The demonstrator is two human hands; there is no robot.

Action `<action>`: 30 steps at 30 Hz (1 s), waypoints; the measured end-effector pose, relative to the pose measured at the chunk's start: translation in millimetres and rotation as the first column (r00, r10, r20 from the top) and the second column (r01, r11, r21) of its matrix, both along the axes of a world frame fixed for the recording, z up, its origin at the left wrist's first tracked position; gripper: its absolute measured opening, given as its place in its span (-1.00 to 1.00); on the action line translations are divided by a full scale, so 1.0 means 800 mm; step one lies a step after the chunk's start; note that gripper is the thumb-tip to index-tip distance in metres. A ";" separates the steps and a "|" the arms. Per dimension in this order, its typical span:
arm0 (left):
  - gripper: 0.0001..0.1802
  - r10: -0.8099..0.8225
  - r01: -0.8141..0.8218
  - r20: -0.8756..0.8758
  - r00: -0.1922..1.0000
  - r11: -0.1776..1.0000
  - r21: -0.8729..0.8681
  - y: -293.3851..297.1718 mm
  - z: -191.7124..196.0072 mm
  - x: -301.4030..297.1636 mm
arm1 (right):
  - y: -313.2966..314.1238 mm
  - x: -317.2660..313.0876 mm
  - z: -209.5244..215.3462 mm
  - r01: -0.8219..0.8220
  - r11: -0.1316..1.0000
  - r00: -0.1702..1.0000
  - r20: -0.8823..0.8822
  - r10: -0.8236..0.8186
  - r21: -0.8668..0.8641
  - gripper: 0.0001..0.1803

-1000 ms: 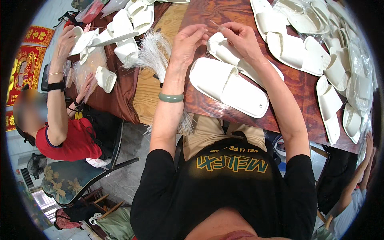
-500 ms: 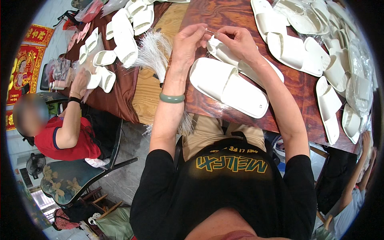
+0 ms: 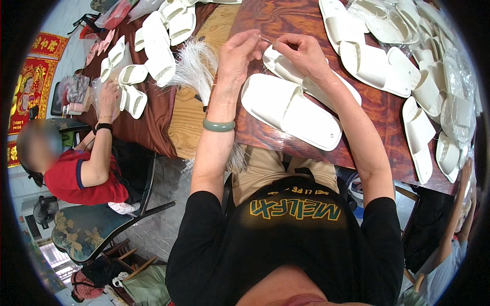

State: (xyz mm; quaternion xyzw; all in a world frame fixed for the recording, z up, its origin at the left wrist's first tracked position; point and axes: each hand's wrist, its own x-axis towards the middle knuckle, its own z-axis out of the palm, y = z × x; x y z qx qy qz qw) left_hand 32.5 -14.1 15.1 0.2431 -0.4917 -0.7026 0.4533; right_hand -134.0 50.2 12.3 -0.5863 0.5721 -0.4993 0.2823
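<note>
Over the far side of the table, my left hand (image 3: 239, 55) and my right hand (image 3: 303, 55) are raised close together, fingertips pinched. A thin, short strand (image 3: 266, 40) runs between both sets of fingertips; its exact kind is too small to make out. Below them a white slipper (image 3: 265, 104) lies flat on the table, its toe pointing right and toward me. A second white slipper (image 3: 320, 91) lies just behind it, partly hidden by my right hand and forearm. Left of my left wrist spreads a bundle of thin white plastic strands (image 3: 193, 69).
The reddish wooden table (image 3: 377, 122) carries many white slippers (image 3: 362, 61) at the right, some in clear plastic bags (image 3: 456, 92). At left, a person in red (image 3: 87, 178) sits by a brown-covered table (image 3: 148, 130) with more slippers. Another person's arms (image 3: 454, 219) show at the right edge.
My hands stay nearly in place, still pinching the thin strand. The person at left has moved a hand, now over a clear plastic bag beside the slippers.
</note>
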 end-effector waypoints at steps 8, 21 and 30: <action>-0.77 -0.020 0.020 0.001 1.000 1.000 -0.006 -0.003 -0.006 0.000 | 0.001 0.003 0.003 0.028 1.000 1.000 0.002 -0.028 0.005 -0.70; -0.79 0.025 -0.011 0.143 0.989 0.996 -0.093 0.006 0.000 -0.004 | -0.001 0.003 -0.002 0.032 0.999 0.999 -0.013 -0.033 -0.044 -0.72; -0.81 -0.039 0.064 0.195 0.980 0.990 -0.126 0.005 0.001 0.000 | 0.004 0.001 0.001 0.011 1.000 0.997 0.081 -0.010 -0.018 -0.76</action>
